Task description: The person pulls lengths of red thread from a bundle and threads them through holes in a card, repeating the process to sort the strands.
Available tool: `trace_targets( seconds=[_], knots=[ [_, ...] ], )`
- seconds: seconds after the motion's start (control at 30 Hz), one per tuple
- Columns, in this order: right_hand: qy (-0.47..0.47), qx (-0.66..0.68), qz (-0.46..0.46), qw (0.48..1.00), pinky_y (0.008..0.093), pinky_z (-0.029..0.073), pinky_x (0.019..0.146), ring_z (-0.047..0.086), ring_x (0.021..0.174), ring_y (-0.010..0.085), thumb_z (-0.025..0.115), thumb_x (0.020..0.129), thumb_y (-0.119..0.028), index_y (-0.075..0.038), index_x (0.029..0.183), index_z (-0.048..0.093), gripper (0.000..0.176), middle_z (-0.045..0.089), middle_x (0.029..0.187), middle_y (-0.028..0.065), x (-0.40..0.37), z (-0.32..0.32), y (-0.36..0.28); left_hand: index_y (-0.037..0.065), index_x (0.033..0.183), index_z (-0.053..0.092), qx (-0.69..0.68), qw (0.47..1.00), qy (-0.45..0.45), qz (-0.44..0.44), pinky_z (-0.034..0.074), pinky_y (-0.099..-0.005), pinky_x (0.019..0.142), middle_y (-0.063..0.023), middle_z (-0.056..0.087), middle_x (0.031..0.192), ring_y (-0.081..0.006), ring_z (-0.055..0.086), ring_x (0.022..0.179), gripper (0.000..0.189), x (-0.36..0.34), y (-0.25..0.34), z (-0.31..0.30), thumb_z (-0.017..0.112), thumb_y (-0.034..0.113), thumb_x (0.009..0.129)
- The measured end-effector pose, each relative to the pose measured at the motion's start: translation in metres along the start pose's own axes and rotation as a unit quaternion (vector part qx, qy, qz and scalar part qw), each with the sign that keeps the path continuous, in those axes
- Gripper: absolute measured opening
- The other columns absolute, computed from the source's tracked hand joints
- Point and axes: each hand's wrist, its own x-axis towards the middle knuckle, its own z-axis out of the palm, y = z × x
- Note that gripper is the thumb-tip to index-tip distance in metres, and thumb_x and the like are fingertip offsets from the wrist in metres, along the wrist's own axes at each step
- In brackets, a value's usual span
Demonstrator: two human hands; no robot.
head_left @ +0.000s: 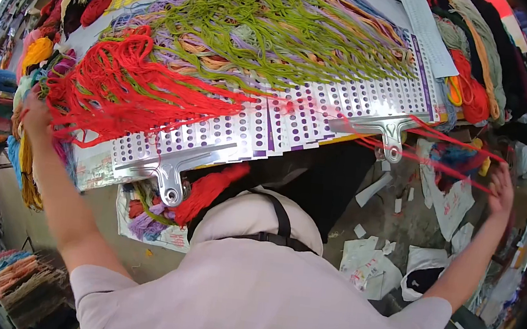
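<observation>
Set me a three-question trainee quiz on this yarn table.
1. True or false: the left hand is at the red yarn.
2. Which yarn lies spread over the far part of the card? A) green yarn B) black yarn C) white yarn
3. Fill in: the thin strands that run from the card to the right hand are ____.

Key: 1 true; 2 A; 3 red.
</observation>
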Motion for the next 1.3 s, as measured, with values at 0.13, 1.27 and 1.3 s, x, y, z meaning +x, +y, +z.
trace_targets(
  seconds=[0.13,1.27,1.3],
  knots=[
    [0.102,-0.003,-0.127,0.987,0.0186,0.018,0.037,0.025,0.045,0.002,0.051,0.096,-0.023,-0.006,0.118,0.055,0.029,0.032,0.059,-0.0079,0.031,-0.189,-0.12,0.009,0.13,0.047,-0.067,0.987,0.083,-0.123,0.036,-0.0236,0.046,0.0036,0.032,0.059,-0.0067,0.037,0.048,0.039,0.047,0.015,-0.073,0.04,0.026,0.095],
    [-0.268,-0.377,-0.297,0.835,0.0306,0.049,0.065,0.064,0.072,0.0207,0.067,0.072,-0.012,-0.003,0.075,0.068,0.01,0.066,0.08,0.0095,-0.049,0.407,0.316,-0.001,0.077,0.062,-0.058,0.832,-0.487,-0.26,0.022,-0.0228,0.038,-0.0009,0.053,0.06,-0.0042,0.034,0.043,0.008,-0.272,0.155,0.321,0.059,0.007,0.077],
    [-0.284,-0.36,-0.329,0.825,0.0306,0.05,0.066,0.064,0.073,0.021,0.067,0.071,-0.01,-0.002,0.072,0.067,0.008,0.066,0.081,0.0101,-0.049,0.405,0.317,-0.001,0.077,0.062,-0.077,0.835,-0.481,-0.256,0.021,-0.0225,0.038,-0.0015,0.054,0.062,-0.0041,0.034,0.043,0.008,-0.272,0.152,0.322,0.06,0.007,0.077]
  ],
)
